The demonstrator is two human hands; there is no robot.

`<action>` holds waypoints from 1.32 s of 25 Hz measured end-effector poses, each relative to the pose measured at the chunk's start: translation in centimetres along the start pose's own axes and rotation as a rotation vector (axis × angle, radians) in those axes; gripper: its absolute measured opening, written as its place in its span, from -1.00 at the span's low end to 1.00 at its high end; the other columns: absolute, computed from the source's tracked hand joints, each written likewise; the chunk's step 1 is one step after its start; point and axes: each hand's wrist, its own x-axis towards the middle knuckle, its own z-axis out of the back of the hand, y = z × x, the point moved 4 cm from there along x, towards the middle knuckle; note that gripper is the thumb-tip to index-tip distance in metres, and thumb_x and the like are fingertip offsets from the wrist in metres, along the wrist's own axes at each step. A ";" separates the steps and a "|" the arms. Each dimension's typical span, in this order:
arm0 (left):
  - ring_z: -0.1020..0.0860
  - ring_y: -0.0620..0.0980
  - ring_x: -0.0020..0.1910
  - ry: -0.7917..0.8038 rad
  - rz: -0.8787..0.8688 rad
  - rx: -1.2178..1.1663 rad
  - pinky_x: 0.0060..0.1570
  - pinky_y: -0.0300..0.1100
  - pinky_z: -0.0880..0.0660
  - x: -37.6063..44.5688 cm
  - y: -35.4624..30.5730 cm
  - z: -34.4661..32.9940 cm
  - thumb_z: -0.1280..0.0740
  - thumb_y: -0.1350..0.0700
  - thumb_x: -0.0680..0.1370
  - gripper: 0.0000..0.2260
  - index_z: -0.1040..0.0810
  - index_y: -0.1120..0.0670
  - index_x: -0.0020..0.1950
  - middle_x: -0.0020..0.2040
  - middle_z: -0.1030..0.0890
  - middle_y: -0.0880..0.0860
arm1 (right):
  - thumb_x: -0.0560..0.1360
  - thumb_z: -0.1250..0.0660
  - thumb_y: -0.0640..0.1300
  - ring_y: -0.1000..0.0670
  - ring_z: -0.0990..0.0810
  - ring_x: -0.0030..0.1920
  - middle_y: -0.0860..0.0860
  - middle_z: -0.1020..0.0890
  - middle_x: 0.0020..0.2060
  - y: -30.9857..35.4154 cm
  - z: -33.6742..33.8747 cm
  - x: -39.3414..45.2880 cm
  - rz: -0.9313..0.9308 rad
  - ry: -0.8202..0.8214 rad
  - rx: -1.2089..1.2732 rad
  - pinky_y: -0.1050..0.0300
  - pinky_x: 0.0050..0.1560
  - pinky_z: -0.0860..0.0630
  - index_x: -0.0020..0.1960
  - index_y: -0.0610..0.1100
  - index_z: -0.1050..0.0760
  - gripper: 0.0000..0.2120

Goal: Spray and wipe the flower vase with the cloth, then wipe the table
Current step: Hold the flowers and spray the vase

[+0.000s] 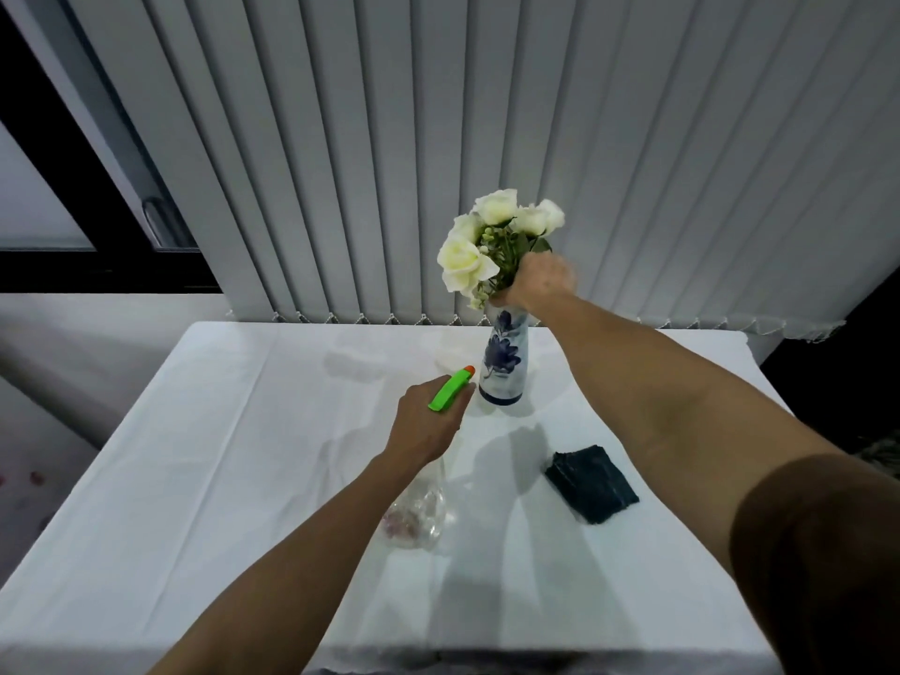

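Two bare hands work over a table (204, 470) draped in white cloth, seen from the head camera. The right hand (538, 280) is clenched around the flower stems at the mouth of the flower vase (504, 358), a tall white vessel painted with blue blossoms that stands upright on the far middle of the table. White roses (467, 260) with green leaves fan out above and to the left of that hand. The left hand (428, 426) grips the neck of a clear spray bottle (421, 516), whose green trigger head and orange nozzle (469, 368) point at the lower body of the vase, just beside it; whether nozzle and vase touch cannot be told. The bottle's transparent body slants down towards the wearer beneath the wrist. A folded dark cloth (591, 484) lies flat on the table to the right of the bottle, near the vase and apart from both hands. Faint damp patches mark the tablecloth left of the vase. Grey vertical blinds (487, 114) hang behind the table, and a dark window frame (44, 114) fills the upper left.
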 end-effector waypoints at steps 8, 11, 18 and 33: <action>-0.49 0.14 -0.41 0.198 -0.071 0.136 -0.34 0.01 -0.48 -0.8 -0.7 -1.5 -0.28 -0.14 0.56 -0.67 -0.42 0.03 -0.30 -0.44 -0.51 0.05 | 0.31 -0.49 0.31 -0.02 -0.51 -0.14 0.00 -0.56 -0.19 -0.6 0.6 -0.1 -0.081 0.051 0.009 0.12 -0.17 -0.40 0.07 -0.13 -0.54 -0.42; -0.37 0.11 -0.42 0.165 -0.121 0.258 -0.33 -0.11 -0.26 -1.1 -1.8 -2.1 -0.28 -0.05 0.60 -0.63 -0.25 -0.06 -0.36 -0.46 -0.42 -0.01 | 0.35 -0.46 0.29 -0.02 -0.50 -0.15 0.02 -0.48 -0.31 -0.4 1.1 -0.2 -0.095 0.050 -0.004 0.13 -0.16 -0.39 0.08 -0.12 -0.53 -0.45; -0.48 0.30 -0.26 0.173 -0.216 0.369 -0.32 -0.04 -0.28 -1.3 -1.5 -2.1 -0.26 -0.11 0.60 -0.63 -0.20 -0.02 -0.31 -0.37 -0.48 0.10 | 0.34 -0.45 0.33 -0.02 -0.52 -0.12 0.00 -0.58 -0.14 -0.2 1.7 0.0 -0.109 0.052 -0.028 0.13 -0.13 -0.41 0.10 -0.12 -0.52 -0.42; -0.43 0.19 -0.42 -0.039 -0.211 0.211 -0.39 -0.05 -0.36 1.1 -1.5 0.5 -0.28 -0.11 0.59 -0.66 -0.32 0.00 -0.30 -0.45 -0.46 0.03 | 0.30 -0.44 0.38 -0.02 -0.64 -0.02 -0.01 -0.66 -0.05 0.5 1.1 0.4 -0.093 0.065 -0.008 0.14 -0.06 -0.46 0.16 -0.11 -0.51 -0.34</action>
